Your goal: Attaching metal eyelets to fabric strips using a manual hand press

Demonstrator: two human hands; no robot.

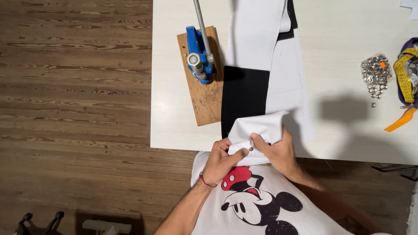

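Hands: left (220, 159) and right (275, 150) both pinching white cloth (257, 130), kinda crumpled | black panel (244, 98) behind it | blue press (199, 56) further left | white table (174, 109), wood floor (74, 87)

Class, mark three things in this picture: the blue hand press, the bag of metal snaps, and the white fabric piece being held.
blue hand press (198, 54), head view, on its blue frame.
bag of metal snaps (375, 74), head view, middle of the bag.
white fabric piece (257, 127), head view, on the folded part above both hands.
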